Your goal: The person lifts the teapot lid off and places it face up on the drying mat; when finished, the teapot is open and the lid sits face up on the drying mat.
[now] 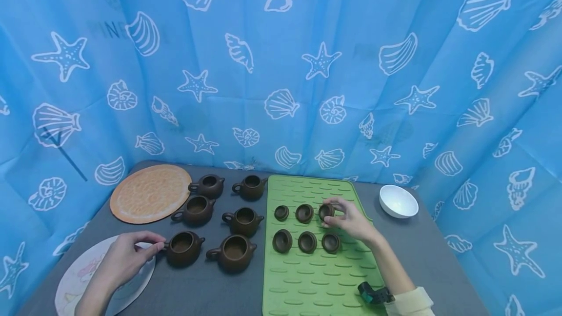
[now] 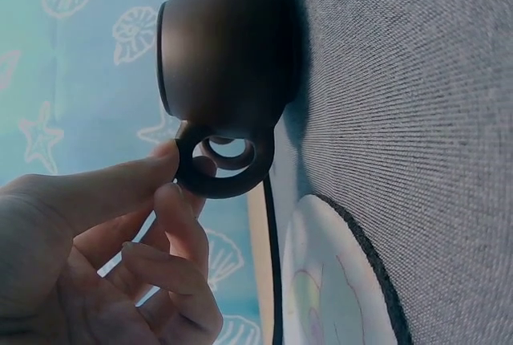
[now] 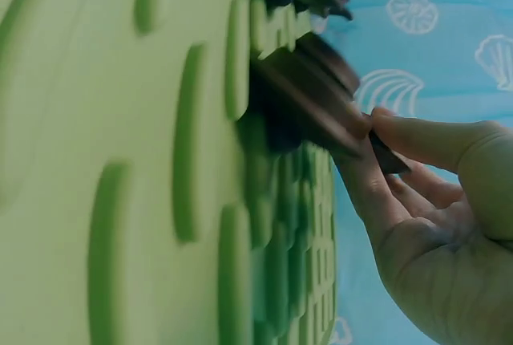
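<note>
My left hand [image 1: 124,259] pinches the ring handle of a dark brown, lidless clay teapot [image 1: 181,251] at the front left of the pots. In the left wrist view the teapot [image 2: 224,52] sits upright, its base at the grey cloth, thumb and forefinger on the handle. My right hand [image 1: 353,219] pinches a small round brown teapot lid [image 1: 326,211] by its edge, at the right end of the back row on the green mat [image 1: 307,284]. Several similar lids [image 1: 306,242] lie hollow side up beside and in front of it.
Several more open teapots [image 1: 234,253] stand in two columns left of the mat. A round orange-brown placemat [image 1: 149,194] lies at the back left, a white round mat [image 1: 72,277] under my left forearm. A white bowl [image 1: 398,201] stands at right, a blue curtain [image 1: 281,62] behind.
</note>
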Motion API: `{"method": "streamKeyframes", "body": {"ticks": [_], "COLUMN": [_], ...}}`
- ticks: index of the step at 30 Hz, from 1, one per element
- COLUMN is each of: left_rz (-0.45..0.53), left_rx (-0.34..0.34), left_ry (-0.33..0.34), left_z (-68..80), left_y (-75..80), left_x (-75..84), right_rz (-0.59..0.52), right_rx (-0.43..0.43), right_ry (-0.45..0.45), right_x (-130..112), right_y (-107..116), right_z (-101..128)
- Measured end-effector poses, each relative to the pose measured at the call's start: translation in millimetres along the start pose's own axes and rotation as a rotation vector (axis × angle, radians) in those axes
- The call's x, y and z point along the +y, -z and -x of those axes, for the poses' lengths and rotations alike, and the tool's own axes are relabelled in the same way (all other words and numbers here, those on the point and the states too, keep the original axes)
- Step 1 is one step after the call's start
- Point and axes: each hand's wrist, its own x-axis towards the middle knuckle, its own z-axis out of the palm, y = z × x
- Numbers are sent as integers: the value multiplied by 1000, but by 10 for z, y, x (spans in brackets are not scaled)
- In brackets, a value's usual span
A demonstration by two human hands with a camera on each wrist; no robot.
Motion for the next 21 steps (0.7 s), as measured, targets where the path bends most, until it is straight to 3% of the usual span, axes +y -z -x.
{"method": "streamKeyframes", "body": {"ticks": [7, 14, 21], "left_rz": [-3, -6, -24], "left_rx": [1, 10, 0], "left_ry": [8, -7, -35], "left_z": [-4, -5, -7], "left_y": [1, -4, 16], "left_x": [2, 3, 20], "right_rz": [85, 41, 193], "right_rx": [-6, -49, -59], "right_ry": [5, -10, 33], "right_x": [151, 209, 195], "right_y": [61, 104, 123], "right_z": [-65, -79, -85]}}
